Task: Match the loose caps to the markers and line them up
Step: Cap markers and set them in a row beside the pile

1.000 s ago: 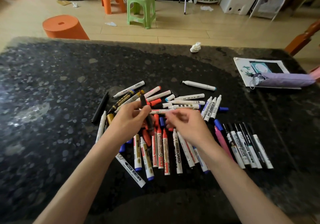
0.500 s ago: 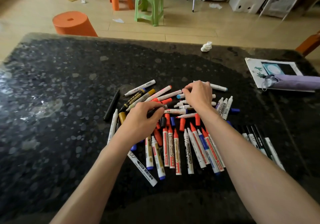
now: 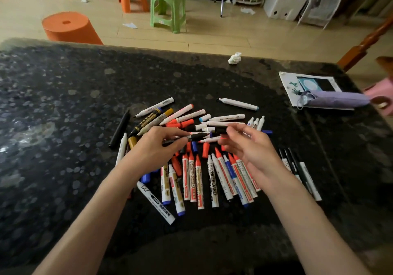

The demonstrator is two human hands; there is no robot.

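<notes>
brightness: uneven; the floor (image 3: 212, 34) is bright and pale, the dark table (image 3: 63, 104) dim.
light source: from beyond the table's far edge.
glare: grey sheen over the table's left part.
shadows: soft; a broad dark patch along the near edge.
blur: right hand (image 3: 251, 147) fingertips slightly smeared; pink object (image 3: 380, 92) at the right edge blurred.
distortion: wide-angle; the table's far edge bows.
sharpness: print on central markers (image 3: 192, 181) readable.

The left forearm (image 3: 100, 208) and right forearm (image 3: 302, 213) are reaching forward and angling inward. The left grip (image 3: 157, 147), palm down, is pinching a black marker (image 3: 197, 137) at its fingertips. The right grip (image 3: 251, 145), palm turned inward, is pinching a black cap (image 3: 221, 129), with its other fingers loosely spread.
</notes>
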